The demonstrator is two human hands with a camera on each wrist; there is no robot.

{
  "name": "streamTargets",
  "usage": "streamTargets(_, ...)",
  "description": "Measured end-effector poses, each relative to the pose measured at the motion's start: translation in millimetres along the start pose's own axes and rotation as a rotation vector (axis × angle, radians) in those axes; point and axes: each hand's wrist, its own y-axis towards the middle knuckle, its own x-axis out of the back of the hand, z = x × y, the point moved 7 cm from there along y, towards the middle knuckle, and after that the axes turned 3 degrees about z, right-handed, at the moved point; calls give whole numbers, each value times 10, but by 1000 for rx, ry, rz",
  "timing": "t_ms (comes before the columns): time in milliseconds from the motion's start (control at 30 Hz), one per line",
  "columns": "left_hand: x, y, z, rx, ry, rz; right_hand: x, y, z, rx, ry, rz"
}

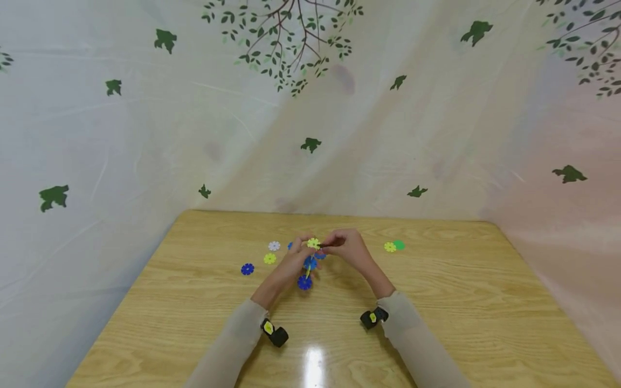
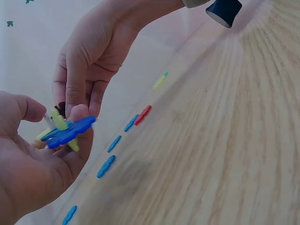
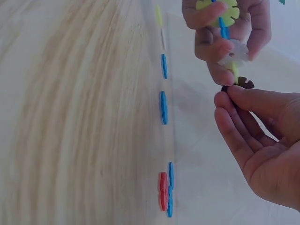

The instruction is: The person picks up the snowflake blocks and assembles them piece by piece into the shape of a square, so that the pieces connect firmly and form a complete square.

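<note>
Cluster of thin, flower-shaped plastic discs in blue, yellow and white, slotted edge to edge [image 1: 310,263], at the centre of the head view, held above the pale wood-grain table [image 1: 436,328]. The left hand [image 1: 289,263] grips it, fingers and thumb curled round several discs. The right hand [image 1: 350,249], right of centre, pinches a small dark brown, notched plastic disc [image 3: 246,83] between thumb and fingertips, its other fingers loosely bent. In the right wrist view, upper right, the dark disc meets the lower end of a yellow-green disc in the cluster; whether their slots are engaged cannot be told.

Handling (judged from appearance): each disc should be very light and fairly stiff, flexing little; the smooth faces may slip under fingertips. The cluster probably turns or loosens at its joints, so support belongs close to the joint being pressed, on the disc receiving the load. The dark disc is best taken by the rim opposite the working slot, pushed straight; twisting could strain the narrow petals.

Loose on the table: a yellow flower-shaped disc [image 1: 390,247] beside a green disc [image 1: 399,245], right of centre; a dark blue flower-shaped disc [image 1: 247,269], left of centre.
</note>
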Motion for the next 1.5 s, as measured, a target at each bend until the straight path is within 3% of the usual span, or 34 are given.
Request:
streamTargets(100, -38, 11, 79, 43, -11, 37, -19, 41, -176, -9, -20, 53)
streamTargets(433, -156, 28, 180, 79, -47, 119, -30, 22, -259, -15, -99, 180)
streamTargets(533, -146, 37, 209, 90, -46, 93, -41, 18, -281, -18, -114, 202)
streamTargets(833, -37, 33, 303, 78, -42, -100, -33, -11, -268, -51, -80, 271)
streamTargets(1200, 2, 22, 303, 87, -40, -112, 367, 17, -451, -121, -306, 246)
streamTargets(1500, 3, 16, 289, 89, -31, -102, 402, -22, -689, -277, -335, 300)
